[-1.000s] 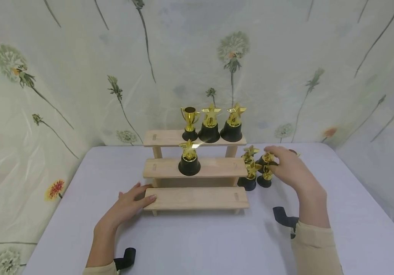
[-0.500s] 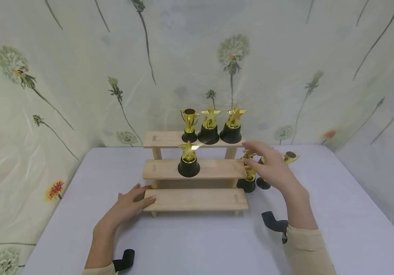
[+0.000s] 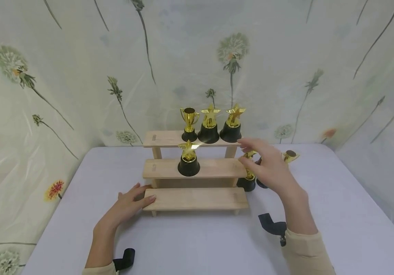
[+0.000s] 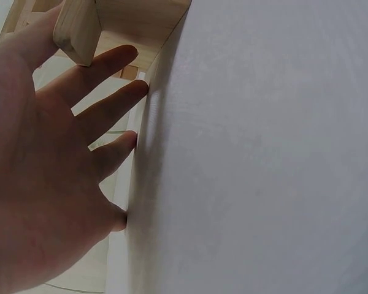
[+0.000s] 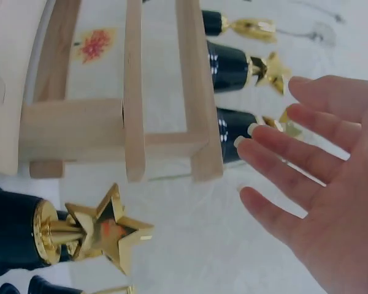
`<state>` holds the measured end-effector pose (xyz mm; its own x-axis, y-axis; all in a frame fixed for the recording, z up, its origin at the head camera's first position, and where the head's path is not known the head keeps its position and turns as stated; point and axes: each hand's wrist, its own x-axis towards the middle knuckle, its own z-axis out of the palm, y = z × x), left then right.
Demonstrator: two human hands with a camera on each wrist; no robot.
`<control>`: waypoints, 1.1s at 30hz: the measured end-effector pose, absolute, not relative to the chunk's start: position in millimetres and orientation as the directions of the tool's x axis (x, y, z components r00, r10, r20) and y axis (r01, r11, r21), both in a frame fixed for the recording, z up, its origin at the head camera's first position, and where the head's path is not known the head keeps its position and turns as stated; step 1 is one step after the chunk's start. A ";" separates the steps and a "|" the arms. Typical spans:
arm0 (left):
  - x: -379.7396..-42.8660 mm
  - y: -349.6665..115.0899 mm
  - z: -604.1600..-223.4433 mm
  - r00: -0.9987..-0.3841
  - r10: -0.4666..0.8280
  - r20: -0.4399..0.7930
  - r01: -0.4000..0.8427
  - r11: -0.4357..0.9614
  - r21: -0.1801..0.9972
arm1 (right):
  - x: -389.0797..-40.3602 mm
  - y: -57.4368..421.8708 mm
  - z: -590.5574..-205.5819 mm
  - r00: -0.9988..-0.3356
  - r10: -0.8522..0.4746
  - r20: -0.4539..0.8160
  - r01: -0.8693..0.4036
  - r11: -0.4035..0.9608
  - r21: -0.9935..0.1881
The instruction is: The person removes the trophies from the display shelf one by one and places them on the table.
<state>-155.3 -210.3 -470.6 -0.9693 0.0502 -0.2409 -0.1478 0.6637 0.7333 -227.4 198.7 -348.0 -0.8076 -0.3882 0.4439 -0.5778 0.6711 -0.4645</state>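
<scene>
My left hand [image 3: 128,204] rests at the left end of the lowest step of a wooden three-step stand [image 3: 197,199], its thumb on the board. In the left wrist view its other fingers are straight and spread beside the board end [image 4: 78,30]. My right hand [image 3: 269,164], fingers extended and holding nothing, hovers by the stand's right end, near the top step. A gold cup trophy [image 3: 189,122] and two star trophies [image 3: 209,126] [image 3: 232,124] stand on the top step. Another star trophy [image 3: 188,162] is on the middle step.
Right of the stand, a star trophy [image 3: 247,182] and a cup trophy [image 3: 290,155] show on the white table [image 3: 197,244]; my right hand partly hides this group. A flower-patterned sheet [image 3: 183,57] hangs behind.
My right hand has moved left, from over the trophies on the table to the stand's right end. The left hand and the trophies on the steps keep their places.
</scene>
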 end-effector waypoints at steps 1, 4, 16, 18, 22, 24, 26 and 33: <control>-155.0 -210.0 -469.3 -0.970 0.048 -0.240 -0.148 0.663 0.734 | -226.6 197.1 -347.1 -0.800 -0.397 0.450 -0.589 0.662 -0.464; -153.9 -209.8 -465.0 -0.970 0.043 -0.239 -0.153 0.658 0.738 | -227.6 192.4 -347.0 -0.790 -0.414 0.453 -0.607 0.632 -0.481; -154.2 -209.9 -468.4 -0.981 0.028 -0.191 -0.124 0.668 0.734 | -228.8 162.1 -353.5 -0.779 -0.469 0.416 -0.626 0.546 -0.557; -154.4 -209.0 -470.2 -0.983 0.027 -0.181 -0.118 0.664 0.739 | -229.1 156.3 -355.2 -0.777 -0.480 0.407 -0.627 0.542 -0.559; -154.5 -204.9 -477.4 -0.985 0.045 -0.169 -0.097 0.664 0.741 | -231.5 148.7 -358.9 -0.757 -0.505 0.415 -0.651 0.532 -0.541; -154.9 -205.1 -477.6 -0.986 0.053 -0.156 -0.082 0.662 0.745 | -234.7 143.7 -358.7 -0.733 -0.512 0.447 -0.679 0.514 -0.524; -155.3 -206.0 -476.4 -0.987 0.063 -0.149 -0.070 0.662 0.746 | -237.8 138.3 -357.7 -0.716 -0.508 0.479 -0.698 0.508 -0.504; -155.1 -208.7 -472.1 -0.986 0.062 -0.154 -0.075 0.658 0.749 | -246.9 115.8 -351.6 -0.695 -0.519 0.497 -0.718 0.475 -0.509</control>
